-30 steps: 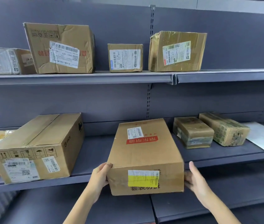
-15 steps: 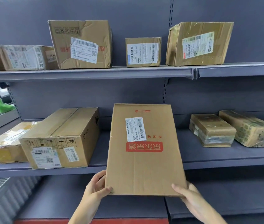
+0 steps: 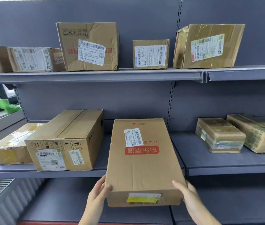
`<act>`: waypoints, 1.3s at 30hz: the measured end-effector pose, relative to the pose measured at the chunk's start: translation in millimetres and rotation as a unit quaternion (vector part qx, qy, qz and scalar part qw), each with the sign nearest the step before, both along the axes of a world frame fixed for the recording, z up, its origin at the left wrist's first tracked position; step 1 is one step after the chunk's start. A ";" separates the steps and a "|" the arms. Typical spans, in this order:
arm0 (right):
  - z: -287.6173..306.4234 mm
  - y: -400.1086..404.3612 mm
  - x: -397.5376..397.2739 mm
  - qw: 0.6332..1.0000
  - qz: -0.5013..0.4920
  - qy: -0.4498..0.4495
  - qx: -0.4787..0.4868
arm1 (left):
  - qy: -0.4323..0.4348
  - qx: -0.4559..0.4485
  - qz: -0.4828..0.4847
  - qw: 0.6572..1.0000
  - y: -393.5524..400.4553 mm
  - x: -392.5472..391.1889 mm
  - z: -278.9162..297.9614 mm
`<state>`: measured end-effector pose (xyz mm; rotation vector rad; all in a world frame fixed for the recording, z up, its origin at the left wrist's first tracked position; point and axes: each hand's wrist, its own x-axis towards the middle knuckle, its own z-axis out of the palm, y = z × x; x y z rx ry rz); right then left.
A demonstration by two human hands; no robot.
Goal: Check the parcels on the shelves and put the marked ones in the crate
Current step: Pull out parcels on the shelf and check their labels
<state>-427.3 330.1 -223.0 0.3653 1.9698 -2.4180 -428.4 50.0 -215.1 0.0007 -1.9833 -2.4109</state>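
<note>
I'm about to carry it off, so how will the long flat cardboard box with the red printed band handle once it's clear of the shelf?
The long flat cardboard box looks stiff: its faces stay flat. Both hands, left and right, hold only the near end, so it may dip forward.

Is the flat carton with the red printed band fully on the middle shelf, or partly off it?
Partly off. The flat carton juts past the middle shelf's front lip; the left hand and right hand grip its near corners.
</note>
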 end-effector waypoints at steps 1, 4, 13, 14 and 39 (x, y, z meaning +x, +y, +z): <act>3.5 -2.1 -5.0 1.000 -0.011 0.021 0.010 | 0.004 -0.025 0.017 1.000 2.8 -2.8 5.7; 16.5 -9.6 -17.4 0.992 -0.056 0.083 0.070 | 0.024 -0.107 0.066 0.992 9.3 -15.0 18.2; 29.5 -21.1 -48.5 0.850 -0.154 0.275 0.421 | 0.189 -0.421 0.128 0.878 16.8 -62.3 20.5; 28.4 -19.8 -53.5 0.834 -0.150 0.286 0.448 | 0.205 -0.432 0.130 0.869 14.7 -67.6 21.6; 32.8 -12.9 -121.0 0.798 -0.101 0.282 0.523 | 0.223 -0.578 0.063 0.782 -0.3 -130.3 33.4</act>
